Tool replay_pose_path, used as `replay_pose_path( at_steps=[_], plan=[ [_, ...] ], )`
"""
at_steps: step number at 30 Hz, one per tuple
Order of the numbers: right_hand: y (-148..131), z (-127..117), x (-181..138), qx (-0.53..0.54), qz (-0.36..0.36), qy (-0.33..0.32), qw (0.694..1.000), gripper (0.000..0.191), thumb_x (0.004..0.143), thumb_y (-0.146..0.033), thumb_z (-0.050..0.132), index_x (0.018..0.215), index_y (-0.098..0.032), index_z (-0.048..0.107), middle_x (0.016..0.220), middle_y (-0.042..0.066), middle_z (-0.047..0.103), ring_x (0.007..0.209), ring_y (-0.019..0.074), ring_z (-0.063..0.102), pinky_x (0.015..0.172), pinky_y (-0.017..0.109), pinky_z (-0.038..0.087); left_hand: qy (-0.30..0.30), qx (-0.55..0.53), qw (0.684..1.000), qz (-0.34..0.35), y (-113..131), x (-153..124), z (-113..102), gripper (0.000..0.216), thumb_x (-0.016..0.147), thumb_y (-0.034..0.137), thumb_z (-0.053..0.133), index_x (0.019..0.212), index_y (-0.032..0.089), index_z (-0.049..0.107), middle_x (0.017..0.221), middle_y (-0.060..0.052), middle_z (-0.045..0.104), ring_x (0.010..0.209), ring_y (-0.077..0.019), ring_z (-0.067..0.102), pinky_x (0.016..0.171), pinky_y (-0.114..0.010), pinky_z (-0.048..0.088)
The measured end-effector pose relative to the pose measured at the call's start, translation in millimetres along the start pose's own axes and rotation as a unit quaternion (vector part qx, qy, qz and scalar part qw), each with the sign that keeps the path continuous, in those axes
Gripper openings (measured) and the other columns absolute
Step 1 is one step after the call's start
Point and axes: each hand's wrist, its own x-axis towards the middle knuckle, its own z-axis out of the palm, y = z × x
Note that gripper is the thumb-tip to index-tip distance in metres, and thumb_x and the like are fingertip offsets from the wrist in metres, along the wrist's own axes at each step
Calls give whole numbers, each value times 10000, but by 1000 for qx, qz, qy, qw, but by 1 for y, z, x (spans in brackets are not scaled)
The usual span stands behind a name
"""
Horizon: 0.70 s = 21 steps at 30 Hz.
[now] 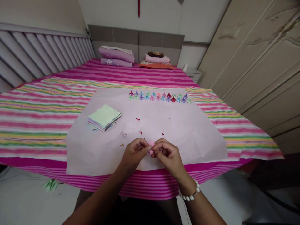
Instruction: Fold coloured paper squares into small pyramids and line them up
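Observation:
Between my two hands is a small piece of folded pink paper (152, 143), partly covered by the fingers. My left hand (138, 150) pinches its left side between thumb and fingers. From the right, my right hand (167, 152) grips the other side, fingertips close to those of the left. Both hands are just above a large pale paper sheet (93, 156) near the bed's front edge. Left of the hands lies a stack of square coloured papers (104, 116), light green on top. Two rows of small folded paper pieces (159, 97) in several colours line the sheet's far side.
Tiny red scraps (141, 132) are scattered on the sheet beyond my hands. Striped bedding (35, 122) surrounds the sheet. Folded purple bedding (117, 56) and a pink pile (157, 59) rest by the headboard. A wardrobe (257, 56) stands to the right, a slatted rail (44, 53) to the left.

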Motion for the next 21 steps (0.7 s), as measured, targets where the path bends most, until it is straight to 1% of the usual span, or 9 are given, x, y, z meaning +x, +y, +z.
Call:
replay_pose_path(
  at_steps=[4,6,9,11,14,18,21],
  plan=[
    [0,-1,-1,-16,2,-5,1000,51,788,-240,668,772,-198,691,816,33,619,662,136,603,599,274,490,-5,8,1000,14,-1,0,-1,192,733,295,719,746,155,587,676,8,646,658,-120,606,657,-258,470],
    [3,-1,0,-4,27,13,1000,88,764,-277,712,773,-196,680,768,25,627,666,138,592,606,271,483,-3,10,1000,17,-1,0,-1,193,725,288,723,741,157,583,672,7,651,667,-123,612,667,-262,474],
    [8,-1,1,32,74,37,996,193,702,-311,776,818,-201,668,695,0,629,643,137,580,612,270,483,18,13,1000,15,-1,0,0,215,680,273,751,731,158,577,659,15,638,652,-119,607,646,-254,474],
    [11,-1,2,52,87,42,994,234,667,-312,802,821,-203,663,682,-8,630,628,132,574,613,267,481,23,18,999,15,-1,0,-1,218,666,266,759,739,158,585,663,16,636,646,-116,606,634,-248,476],
    [12,-2,2,60,89,48,993,224,653,-302,812,782,-204,658,669,-16,625,611,119,558,600,253,464,17,23,999,21,-1,-1,-1,206,677,270,755,774,157,612,696,-2,664,673,-125,626,658,-261,496],
    [11,-5,2,41,81,59,994,209,662,-308,802,771,-204,657,640,-25,602,572,112,521,550,244,428,10,16,1000,18,0,-1,-2,241,684,292,749,848,158,633,749,-24,705,730,-153,664,717,-297,521],
    [11,-6,3,28,77,64,995,208,663,-315,800,759,-202,654,630,-24,595,562,111,508,534,242,411,28,9,1000,1,2,-1,-2,282,670,294,759,882,159,630,748,-21,716,734,-156,672,719,-298,521]
  ],
)
